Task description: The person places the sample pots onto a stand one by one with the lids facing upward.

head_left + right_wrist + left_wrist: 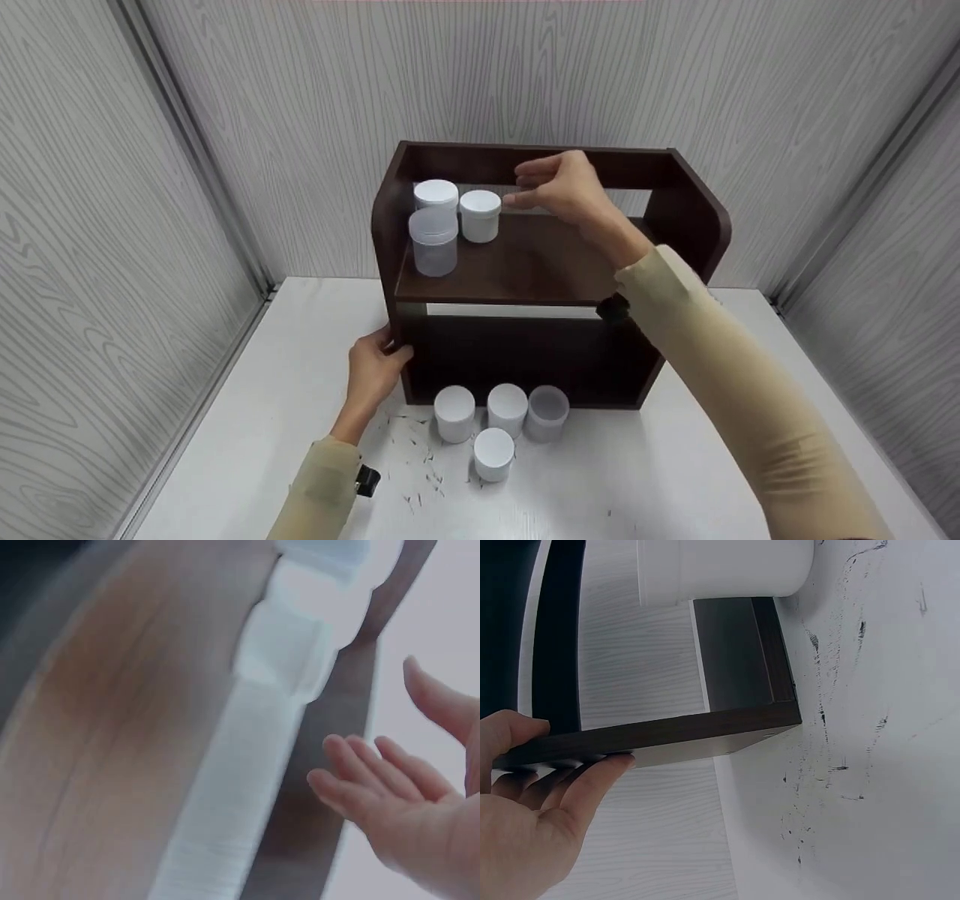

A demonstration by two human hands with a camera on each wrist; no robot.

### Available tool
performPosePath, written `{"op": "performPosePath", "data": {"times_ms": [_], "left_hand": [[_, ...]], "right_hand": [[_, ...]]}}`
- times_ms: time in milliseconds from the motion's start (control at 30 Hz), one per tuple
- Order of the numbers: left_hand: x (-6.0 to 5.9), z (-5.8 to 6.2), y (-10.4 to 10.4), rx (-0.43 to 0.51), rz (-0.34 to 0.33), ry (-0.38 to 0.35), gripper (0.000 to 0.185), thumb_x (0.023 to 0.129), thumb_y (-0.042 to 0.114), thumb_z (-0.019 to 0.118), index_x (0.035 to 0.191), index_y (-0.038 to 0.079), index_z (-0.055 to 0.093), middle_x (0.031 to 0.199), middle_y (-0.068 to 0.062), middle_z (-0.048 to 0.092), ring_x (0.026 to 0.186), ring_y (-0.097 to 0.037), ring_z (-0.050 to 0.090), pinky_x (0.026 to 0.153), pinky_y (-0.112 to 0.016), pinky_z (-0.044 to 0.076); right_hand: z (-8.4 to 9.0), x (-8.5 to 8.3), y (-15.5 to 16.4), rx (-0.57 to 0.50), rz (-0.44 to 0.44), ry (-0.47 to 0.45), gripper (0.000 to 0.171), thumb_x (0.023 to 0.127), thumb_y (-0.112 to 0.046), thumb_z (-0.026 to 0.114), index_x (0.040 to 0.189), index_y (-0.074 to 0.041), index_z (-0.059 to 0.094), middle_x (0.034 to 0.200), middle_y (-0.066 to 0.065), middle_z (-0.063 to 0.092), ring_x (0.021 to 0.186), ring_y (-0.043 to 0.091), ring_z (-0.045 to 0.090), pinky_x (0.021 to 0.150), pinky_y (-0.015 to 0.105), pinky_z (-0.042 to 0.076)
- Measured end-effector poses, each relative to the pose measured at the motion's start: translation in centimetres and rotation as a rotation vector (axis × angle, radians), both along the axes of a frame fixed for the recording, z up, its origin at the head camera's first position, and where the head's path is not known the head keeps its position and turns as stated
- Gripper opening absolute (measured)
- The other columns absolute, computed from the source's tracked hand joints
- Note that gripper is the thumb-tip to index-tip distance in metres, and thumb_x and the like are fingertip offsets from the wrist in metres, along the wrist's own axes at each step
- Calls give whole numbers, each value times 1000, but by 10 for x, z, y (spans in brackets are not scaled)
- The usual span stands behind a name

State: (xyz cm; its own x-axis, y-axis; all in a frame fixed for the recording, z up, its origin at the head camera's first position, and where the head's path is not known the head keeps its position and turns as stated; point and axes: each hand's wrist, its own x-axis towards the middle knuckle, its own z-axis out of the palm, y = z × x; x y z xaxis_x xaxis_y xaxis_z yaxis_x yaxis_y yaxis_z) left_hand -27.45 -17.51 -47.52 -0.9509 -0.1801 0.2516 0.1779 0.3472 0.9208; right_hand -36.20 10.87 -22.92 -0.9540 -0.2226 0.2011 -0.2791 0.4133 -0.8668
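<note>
A dark brown two-tier shelf (pixel 540 262) stands on the white table. My left hand (pixel 373 369) grips the front edge of its left side panel (pixel 682 729), thumb on one face and fingers on the other. Above the upper shelf, my right hand (pixel 566 186) holds nothing, its thumb apart from its extended fingers in the right wrist view. Just left of its fingertips is a white lidded jar (pixel 480 217). Another white jar (pixel 436 193) stands at the back left, partly hidden by a translucent jar (pixel 435 244) in front.
Before the lower shelf stand a left white jar (pixel 454 414), a middle white jar (pixel 507 410), a front white jar (pixel 493 454) and a translucent jar (pixel 547 414). Dark scuff marks (pixel 427 465) spot the table. Wood-patterned walls (pixel 480 67) enclose it.
</note>
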Motion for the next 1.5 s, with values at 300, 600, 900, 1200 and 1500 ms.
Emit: {"op": "performPosePath", "data": {"times_ms": [300,600,900,1200,1500], "left_hand": [[0,1,-6,-32,18,-1,52,89,2,69,139,-11,61,130,-26,68,119,-38,68,93,-44,60],[4,0,-12,-29,19,12,50,90,2,68,138,-12,61,130,-27,68,119,-40,68,93,-45,59],[8,1,-16,-12,3,28,51,91,1,68,140,-12,59,131,-29,67,118,-41,68,93,-45,59],[7,0,-16,-19,19,9,52,91,2,69,140,-11,60,130,-27,68,116,-38,70,91,-43,60],[6,0,-16,-28,28,7,52,90,3,69,140,-10,60,130,-26,69,118,-38,69,93,-45,60]], "right_hand": [[-26,68,19,-147,77,124,34,86,-9,87,117,2,78,109,14,78,101,23,76,88,32,60],[-83,107,43,-155,106,329,17,86,-3,87,103,-2,82,95,7,79,86,23,77,77,31,62],[-143,126,66,-130,96,340,17,88,-3,86,104,-8,83,100,4,79,93,21,76,86,32,60],[-200,132,87,-10,37,255,18,88,-10,87,105,-15,81,100,3,78,89,19,75,80,32,61],[-243,136,104,23,71,132,21,90,-16,86,109,-9,81,106,11,78,91,21,75,80,34,62]]}}
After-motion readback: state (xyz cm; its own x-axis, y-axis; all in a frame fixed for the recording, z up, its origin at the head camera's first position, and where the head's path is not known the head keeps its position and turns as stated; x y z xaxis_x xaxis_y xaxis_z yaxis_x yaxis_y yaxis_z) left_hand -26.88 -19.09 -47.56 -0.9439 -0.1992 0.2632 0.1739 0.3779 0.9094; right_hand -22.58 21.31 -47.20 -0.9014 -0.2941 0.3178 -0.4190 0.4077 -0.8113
